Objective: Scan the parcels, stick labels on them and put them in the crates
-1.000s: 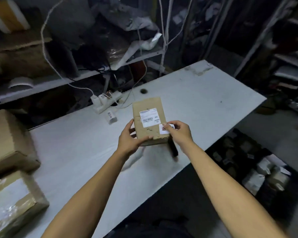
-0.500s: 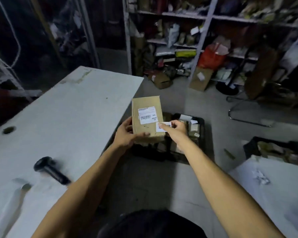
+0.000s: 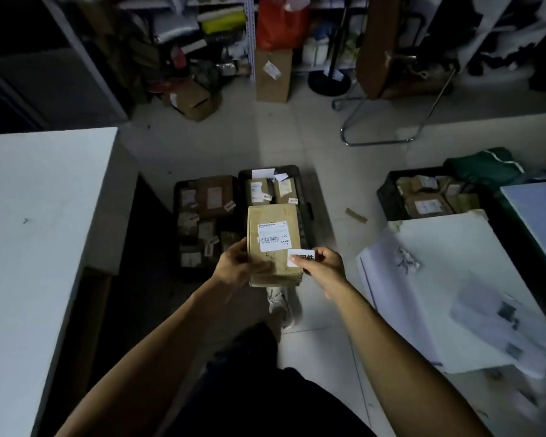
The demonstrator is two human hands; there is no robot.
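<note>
A brown cardboard parcel (image 3: 271, 228) with a white barcode sticker hangs in front of me above the floor. My left hand (image 3: 234, 266) grips its lower left edge. My right hand (image 3: 323, 268) pinches a small white label (image 3: 301, 257) at the parcel's lower right corner. Just beyond and below the parcel stand two black crates (image 3: 178, 228) side by side on the floor, both holding several labelled parcels. A third dark crate (image 3: 388, 193) with parcels sits at the right.
A white table (image 3: 38, 231) fills the left side. A white board with paper scraps (image 3: 448, 279) lies at the right. A chair frame (image 3: 388, 121), cartons and cluttered shelves stand at the back. My shoe (image 3: 279, 304) is on the tiled floor below the parcel.
I have turned right, away from the table, carrying the parcel with both hands. It now hangs over the crates on the floor. The scanner on the table has left the view.
</note>
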